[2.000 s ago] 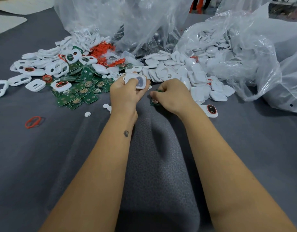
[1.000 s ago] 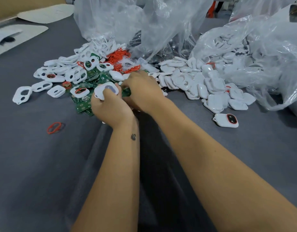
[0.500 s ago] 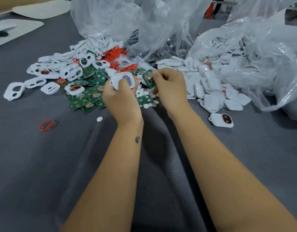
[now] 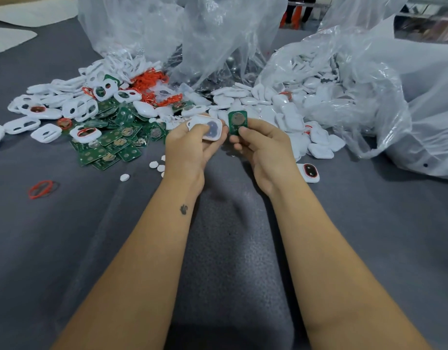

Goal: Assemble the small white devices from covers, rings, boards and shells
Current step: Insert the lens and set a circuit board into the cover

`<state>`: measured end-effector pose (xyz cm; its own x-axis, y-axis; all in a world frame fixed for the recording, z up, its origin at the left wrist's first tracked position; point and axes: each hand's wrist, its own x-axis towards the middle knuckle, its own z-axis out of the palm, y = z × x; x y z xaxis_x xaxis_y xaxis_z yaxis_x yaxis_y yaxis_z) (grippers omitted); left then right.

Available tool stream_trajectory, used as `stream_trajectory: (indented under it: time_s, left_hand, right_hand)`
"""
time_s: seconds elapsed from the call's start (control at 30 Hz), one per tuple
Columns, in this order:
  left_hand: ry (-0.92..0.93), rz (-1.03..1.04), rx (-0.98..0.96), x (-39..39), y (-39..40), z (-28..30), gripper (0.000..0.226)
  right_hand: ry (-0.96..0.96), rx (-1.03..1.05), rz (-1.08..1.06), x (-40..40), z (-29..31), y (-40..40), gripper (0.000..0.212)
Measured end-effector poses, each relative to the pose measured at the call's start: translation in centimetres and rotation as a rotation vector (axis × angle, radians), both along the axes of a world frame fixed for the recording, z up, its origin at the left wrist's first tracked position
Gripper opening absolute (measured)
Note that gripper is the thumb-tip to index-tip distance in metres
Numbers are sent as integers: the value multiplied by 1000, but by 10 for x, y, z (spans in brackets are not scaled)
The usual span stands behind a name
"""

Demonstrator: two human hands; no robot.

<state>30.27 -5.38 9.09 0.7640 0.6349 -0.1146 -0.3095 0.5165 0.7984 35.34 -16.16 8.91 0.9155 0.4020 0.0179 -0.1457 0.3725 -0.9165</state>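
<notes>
My left hand (image 4: 190, 147) grips a white cover (image 4: 209, 128) with an oval opening, thumb pressed on its face. Beside it, my right hand (image 4: 263, 150) pinches a green circuit board (image 4: 237, 121) upright, its round metal disc facing me. The two parts sit close together above the grey cloth, just apart. Green boards (image 4: 111, 147) lie heaped to the left, white covers (image 4: 48, 109) beyond them, orange rings (image 4: 149, 79) further back, and white shells (image 4: 268, 107) spill from a bag on the right.
One assembled device (image 4: 309, 172) with a red ring lies right of my right wrist. A loose red ring (image 4: 40, 189) lies at the left, small white discs (image 4: 154, 165) near my left wrist. Clear plastic bags (image 4: 369, 84) stand behind and to the right.
My right hand went into the board pile, picked out a green board and brought it up beside the white cover. My left hand kept the cover throughout.
</notes>
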Motion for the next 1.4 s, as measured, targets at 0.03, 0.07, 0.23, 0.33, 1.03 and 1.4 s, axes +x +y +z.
stream_trajectory:
  time_s: [0.03,0.07,0.23,0.33,1.03,1.4]
  left_hand:
    - [5,-11,11,0,0,0,22]
    - [7,-18,17,0,0,-1,22]
    - [-12,-58,-2,2,0,-3,18]
    - [-28,-207,-88,1,0,-3,12]
    - [55,-418,-229,-2,1,-3,35]
    - [28,-464,-225,-3,-1,-3,31]
  right_hand:
    - [13,13,-10,0,0,-1,17]
    - [21,19,-20,0,0,-1,17]
    - [11,-13,-81,-1,0,0,15]
    - [-27,-33,-103,1,-1,-3,18]
    - [-417,-454,-232,-9,3,0,29]
    - [-414,-532,-307,-6,2,2,12]
